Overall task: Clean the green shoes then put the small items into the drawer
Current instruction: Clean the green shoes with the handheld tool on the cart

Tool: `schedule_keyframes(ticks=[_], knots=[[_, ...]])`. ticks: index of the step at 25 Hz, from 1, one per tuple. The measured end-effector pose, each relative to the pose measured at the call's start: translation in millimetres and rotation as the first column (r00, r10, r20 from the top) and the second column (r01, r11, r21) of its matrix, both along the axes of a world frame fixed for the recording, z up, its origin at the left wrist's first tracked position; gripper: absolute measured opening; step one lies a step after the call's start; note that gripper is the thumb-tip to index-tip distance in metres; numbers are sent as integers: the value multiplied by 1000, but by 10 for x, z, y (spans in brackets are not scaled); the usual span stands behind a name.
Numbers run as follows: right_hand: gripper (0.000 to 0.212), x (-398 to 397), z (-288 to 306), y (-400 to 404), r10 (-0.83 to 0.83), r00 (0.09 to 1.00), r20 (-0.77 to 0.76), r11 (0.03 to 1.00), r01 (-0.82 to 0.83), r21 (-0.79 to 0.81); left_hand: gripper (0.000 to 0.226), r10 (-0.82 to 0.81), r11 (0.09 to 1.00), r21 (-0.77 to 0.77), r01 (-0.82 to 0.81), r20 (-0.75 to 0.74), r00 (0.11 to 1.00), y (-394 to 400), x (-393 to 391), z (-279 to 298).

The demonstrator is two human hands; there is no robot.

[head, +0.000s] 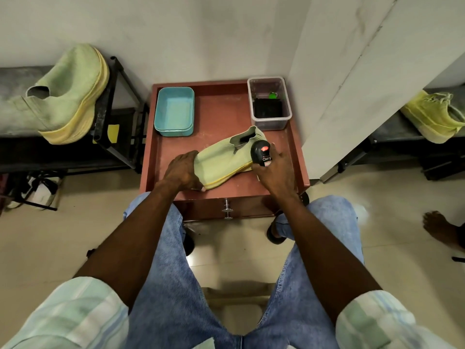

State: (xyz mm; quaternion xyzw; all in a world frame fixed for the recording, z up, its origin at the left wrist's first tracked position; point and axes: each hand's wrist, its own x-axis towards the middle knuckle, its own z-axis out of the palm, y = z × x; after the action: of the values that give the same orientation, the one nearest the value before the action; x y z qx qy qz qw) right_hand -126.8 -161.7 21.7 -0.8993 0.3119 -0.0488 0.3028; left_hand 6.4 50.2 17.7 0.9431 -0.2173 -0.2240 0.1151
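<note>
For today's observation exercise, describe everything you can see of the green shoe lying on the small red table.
The green shoe is a pale green knit slip-on with a layered yellowish sole. It lies on its side across the red table, toe toward the person, opening toward the clear box. The left hand grips its toe end. The right hand, holding a black polish bottle, is at its heel end.

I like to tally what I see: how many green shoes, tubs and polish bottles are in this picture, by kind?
Green shoes: 3, one on the table, one on the left rack, one on the right rack.
Tubs: 2, blue tub and clear tub.
Polish bottles: 1, polish bottle.
Total: 6.
</note>
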Motion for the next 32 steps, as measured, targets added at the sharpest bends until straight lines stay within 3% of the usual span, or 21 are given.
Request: schedule_keyframes(ticks=[3,5,7,9,11,13,15,16,17,19,21,22,24,26,27,29,30,32], knots=[[82,27,-18,-88,-288,958,7,956,287,62,121,-6,1000,0,6,3,1000,3,-14,11],[81,49,43,-95,-396,915,82,910,379,165,122,4,1000,-12,-4,3,1000,11,-11,5],[73,55,64,2,-225,970,86,970,215,117,120,2,1000,-13,-2,9,1000,9,-15,4],[67,25,71,169,91,993,-75,995,-88,52,118,4,1000,-13,-4,18,1000,-6,-25,5],[62,-10,95,247,222,965,-137,967,-200,159,117,8,1000,-16,-7,21,1000,-5,-30,5],[53,-2,186,144,21,1000,21,982,-24,189,117,5,1000,-19,-4,18,1000,6,-27,5],[45,3,223,-78,-216,954,208,961,170,218,118,5,1000,-21,-5,17,1000,9,-30,4],[43,1,213,-112,-227,945,236,959,175,222,118,7,1000,-21,-6,18,1000,11,-30,8],[47,8,223,-53,-166,967,195,973,129,190,118,5,1000,-19,-5,15,1000,8,-30,11],[59,27,127,223,112,993,-26,993,-112,26,117,3,1000,-16,-3,13,1000,2,-28,10],[60,27,110,415,252,960,-122,968,-250,38,116,8,1000,-18,-7,17,1000,-1,-29,11],[57,45,138,395,195,978,-67,978,-188,95,116,10,1000,-22,-10,17,1000,3,-24,9],[56,90,193,154,-74,994,74,984,60,169,116,11,1000,-24,-10,8,1000,8,-20,5],[60,83,184,-44,-206,971,125,973,189,134,118,15,1000,-22,-14,4,1000,3,-27,15],[61,71,186,-6,-161,984,76,984,155,82,118,14,1000,-20,-14,4,1000,2,-28,19],[63,66,89,234,110,991,-79,994,-110,-3,117,11,1000,-21,-10,12,1000,-3,-31,20],[62,53,82,364,229,967,-114,973,-226,39,116,11,1000,-23,-11,17,1000,-2,-32,13],[61,45,129,400,227,969,-92,959,-206,195,116,16,1000,-27,-16,18,1000,2,-28,0]])
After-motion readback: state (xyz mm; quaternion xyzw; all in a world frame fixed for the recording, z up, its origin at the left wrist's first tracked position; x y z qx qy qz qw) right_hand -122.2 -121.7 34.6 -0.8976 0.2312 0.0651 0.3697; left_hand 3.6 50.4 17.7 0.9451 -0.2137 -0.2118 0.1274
